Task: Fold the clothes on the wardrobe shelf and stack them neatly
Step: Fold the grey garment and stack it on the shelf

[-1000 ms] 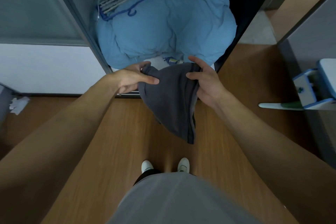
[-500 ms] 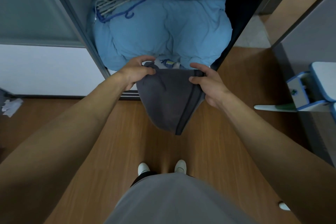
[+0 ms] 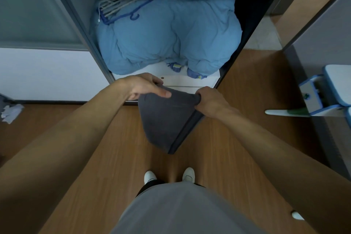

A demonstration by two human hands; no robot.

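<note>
One grey garment (image 3: 163,119), fingers (image 3: 161,93) of left hand (image 3: 144,86) and right hand (image 3: 210,99) tight round it

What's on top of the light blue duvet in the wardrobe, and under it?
Blue and white hangers lie on the duvet, back left. Some small blue items peek from under its front edge; the rest beneath is covered.

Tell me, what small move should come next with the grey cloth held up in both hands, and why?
Probably swing the hanging lower end up to the top edge, halving it. The grey cloth hangs free above the floor, narrowing downward, while the left hand and right hand each pinch a top corner, so it looks only partly folded.
</note>
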